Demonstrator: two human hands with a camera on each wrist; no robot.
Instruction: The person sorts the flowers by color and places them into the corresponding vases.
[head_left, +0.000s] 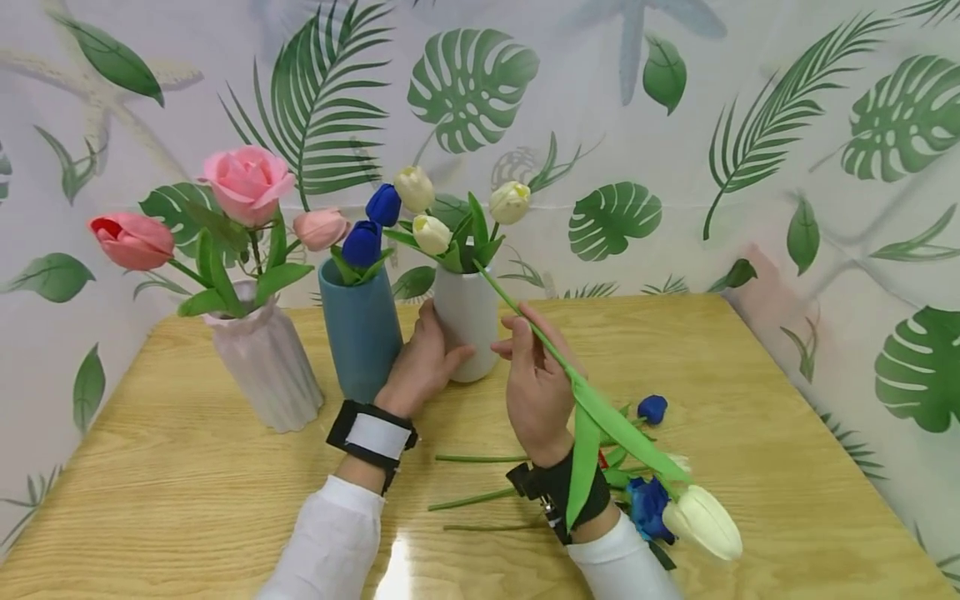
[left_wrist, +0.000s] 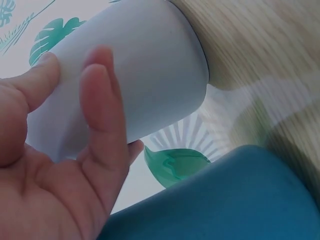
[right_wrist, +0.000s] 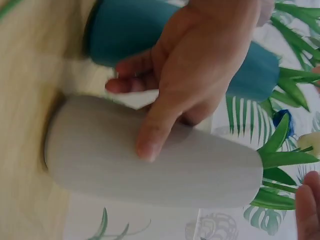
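Observation:
My left hand [head_left: 423, 358] holds the white vase [head_left: 467, 317] low on its side, its thumb across the front in the right wrist view. Several white tulips [head_left: 432, 234] with green leaves stand in that vase. My right hand [head_left: 536, 383] pinches the stem of another white tulip [head_left: 703, 522]. This stem slants across the hand, its cut end close to the vase's mouth, while the bloom hangs low over the right forearm. Only some fingertips [right_wrist: 310, 205] of the right hand show in the right wrist view.
A blue vase [head_left: 360, 333] with blue tulips [head_left: 363, 243] stands just left of the left hand. Farther left is a ribbed pale vase [head_left: 266, 367] with pink flowers [head_left: 249, 185]. Loose flowers, including a blue rose [head_left: 649, 508] and a small blue bloom [head_left: 652, 409], lie around the right wrist.

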